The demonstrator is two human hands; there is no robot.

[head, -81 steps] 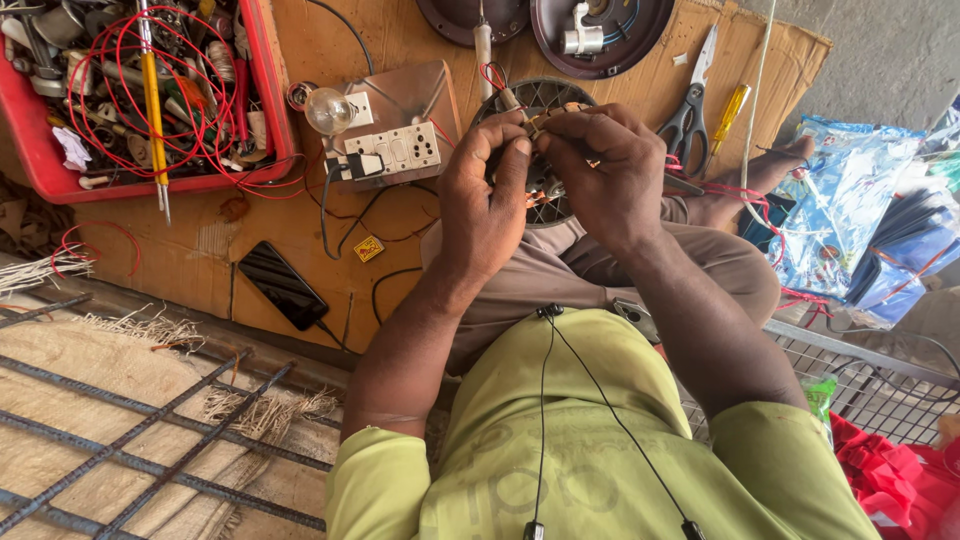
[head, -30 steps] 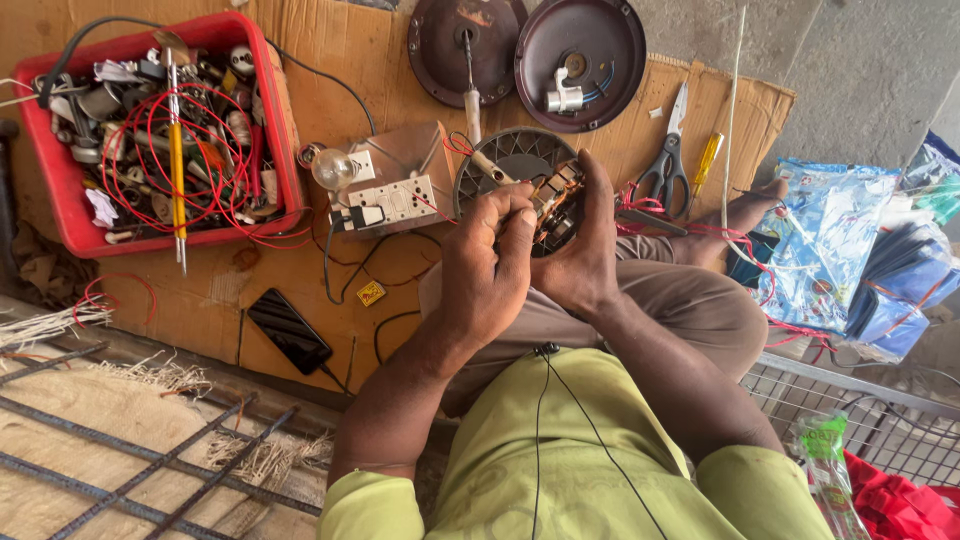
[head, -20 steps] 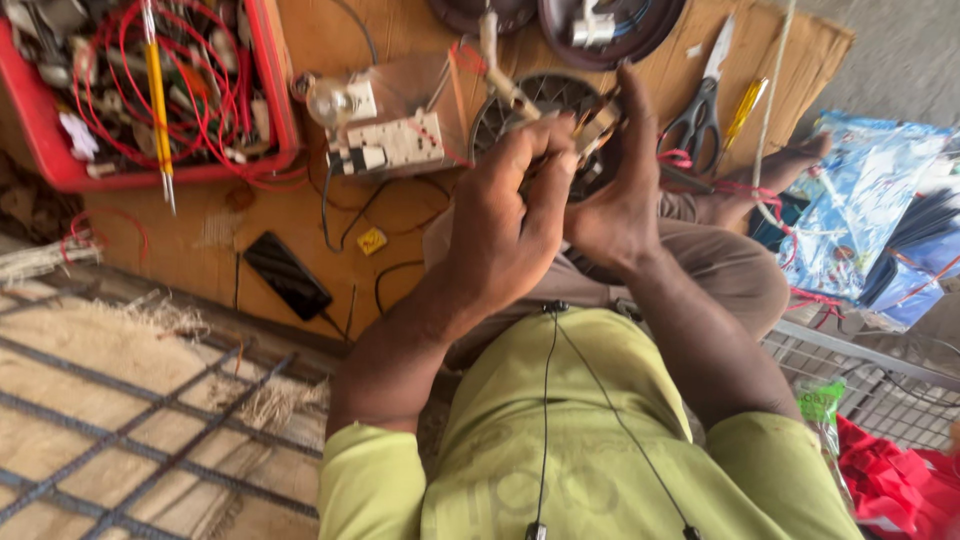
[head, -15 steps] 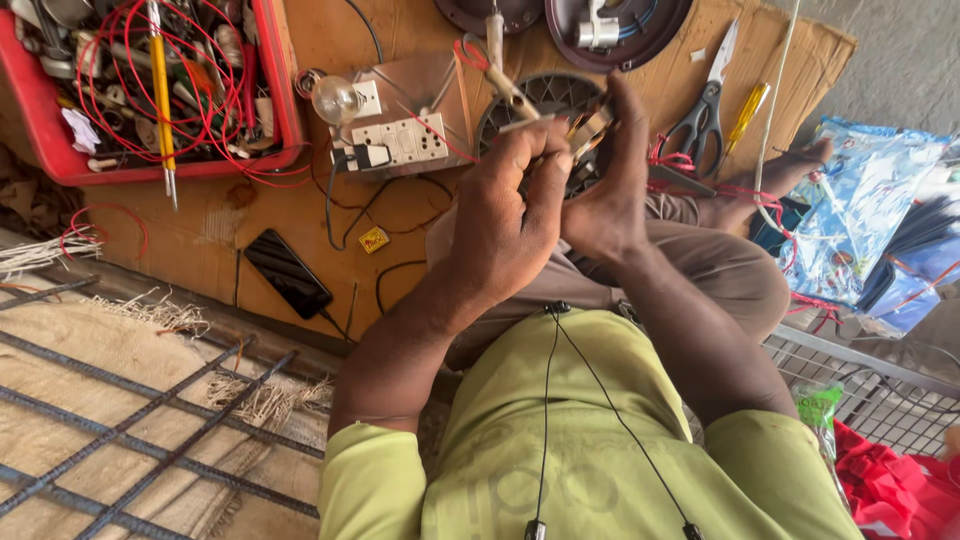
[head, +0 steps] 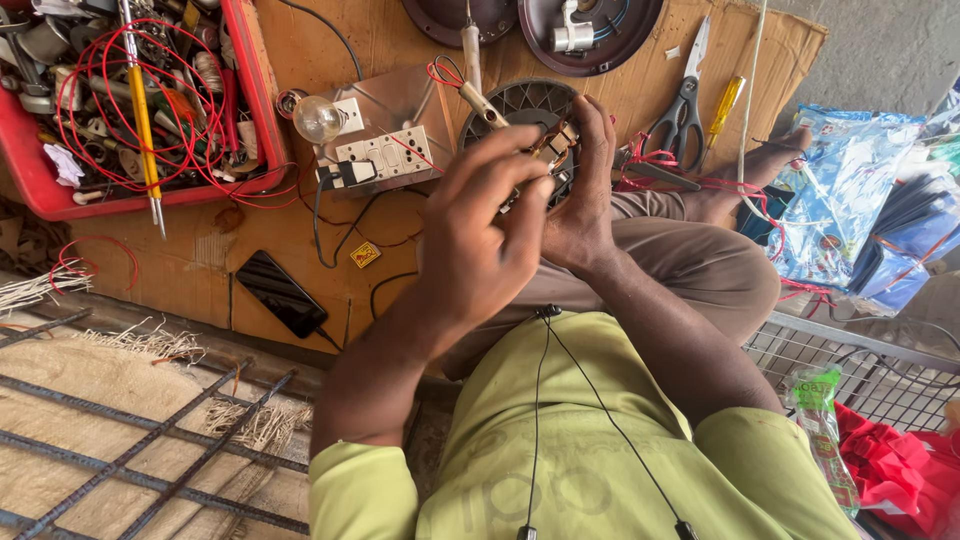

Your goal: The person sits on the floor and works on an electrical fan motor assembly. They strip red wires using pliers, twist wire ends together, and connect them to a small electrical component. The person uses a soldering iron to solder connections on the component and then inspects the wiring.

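The left hand (head: 480, 245) and right hand (head: 580, 200) hold a small electrical part (head: 553, 148) pinched between their fingers, above the grille (head: 520, 105) at twelve o'clock. It seems best to keep the part steady and turn it slowly.

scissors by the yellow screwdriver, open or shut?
Shut. The scissors lie flat on the cardboard, blades together in one point, both loops side by side, left of the yellow screwdriver.

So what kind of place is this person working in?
Most likely an informal electrical repair spot on the ground: a red tray of wires and parts, a switchboard with a bulb, and scissors on cardboard. Both hands hold a small part.
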